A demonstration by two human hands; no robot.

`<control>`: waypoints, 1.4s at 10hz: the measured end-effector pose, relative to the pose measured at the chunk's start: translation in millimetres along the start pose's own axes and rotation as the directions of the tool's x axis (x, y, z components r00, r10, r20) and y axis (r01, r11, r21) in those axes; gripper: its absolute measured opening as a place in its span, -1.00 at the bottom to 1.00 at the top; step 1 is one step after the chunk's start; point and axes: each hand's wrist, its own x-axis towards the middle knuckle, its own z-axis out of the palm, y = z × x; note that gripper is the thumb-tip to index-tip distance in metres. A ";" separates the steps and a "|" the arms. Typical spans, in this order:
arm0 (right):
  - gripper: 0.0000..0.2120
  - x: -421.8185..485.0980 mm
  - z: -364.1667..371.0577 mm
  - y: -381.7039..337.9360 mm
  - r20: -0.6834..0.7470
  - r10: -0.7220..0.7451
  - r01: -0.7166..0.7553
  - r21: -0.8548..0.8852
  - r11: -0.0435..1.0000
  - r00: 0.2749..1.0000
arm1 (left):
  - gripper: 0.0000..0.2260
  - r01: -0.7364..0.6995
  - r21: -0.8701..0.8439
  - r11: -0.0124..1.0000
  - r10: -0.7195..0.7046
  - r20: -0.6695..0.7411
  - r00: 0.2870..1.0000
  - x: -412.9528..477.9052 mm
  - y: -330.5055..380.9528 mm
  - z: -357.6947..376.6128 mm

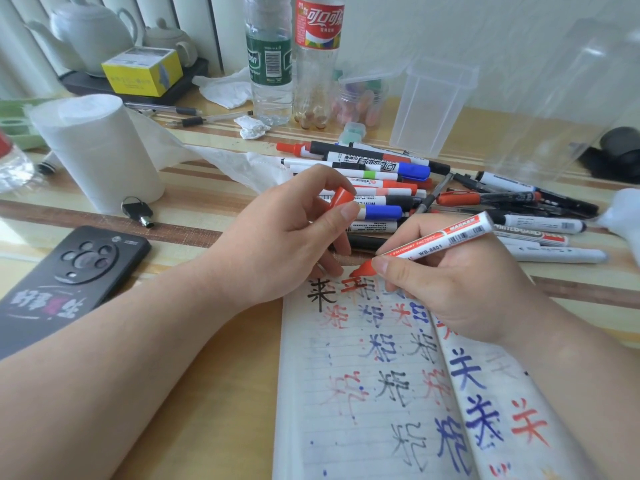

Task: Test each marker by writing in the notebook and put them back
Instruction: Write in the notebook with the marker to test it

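An open lined notebook (363, 393) lies in front of me, covered with black, blue and red characters. My right hand (460, 285) grips a white marker with a red tip (446, 237); the tip touches the top of the left page beside a fresh red stroke. My left hand (287, 244) rests its lower fingers on the notebook's top edge and pinches the red cap (341, 199) between thumb and forefinger. A heap of markers (388, 181) with red, blue, black and green caps lies just behind both hands.
A clear plastic box (433, 105) stands behind the heap, with a larger clear one (568, 98) to its right. Two bottles (294, 57), a paper roll (100, 150), keys (138, 209), a black phone (69, 282), pens and teapots fill the left and back.
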 end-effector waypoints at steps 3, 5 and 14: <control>-0.91 0.1 -0.9 0.1 0.016 -0.009 0.009 -0.023 1.000 1.000 | -0.87 0.012 0.004 1.000 -0.012 0.000 1.000 -0.8 2.2 0.1; -0.91 0.5 -0.4 -0.6 0.021 -0.001 0.001 -0.020 1.000 1.000 | -0.87 0.012 0.009 1.000 -0.012 -0.007 1.000 -0.9 2.6 0.4; -0.84 -1.8 -2.5 -2.8 0.064 0.002 -0.005 0.052 0.999 0.998 | -0.88 0.002 0.034 0.999 -0.002 -0.003 1.000 -1.1 2.5 -0.1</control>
